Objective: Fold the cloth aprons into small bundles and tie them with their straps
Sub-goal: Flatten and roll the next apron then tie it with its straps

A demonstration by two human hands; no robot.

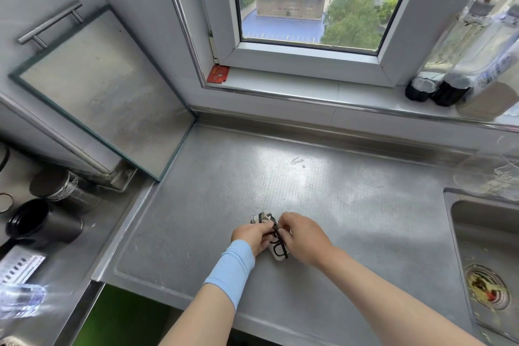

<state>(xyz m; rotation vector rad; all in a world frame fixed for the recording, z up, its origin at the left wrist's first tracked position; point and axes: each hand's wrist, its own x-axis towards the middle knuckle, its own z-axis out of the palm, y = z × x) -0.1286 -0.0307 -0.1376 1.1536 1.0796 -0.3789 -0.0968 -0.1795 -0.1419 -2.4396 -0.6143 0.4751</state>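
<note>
Centrally, apron bundle (278, 251) between hands, left hand (251, 234) and right hand (304, 236) pinching its strap (276, 229).

Apron bundle (273, 236) on counter (323, 191), sink (483, 236) to its right

Steel counter (252, 177) w/ sink (471, 222) at right; bottles (438, 90) on sill (309, 84), black cup (42, 226) left.
</note>
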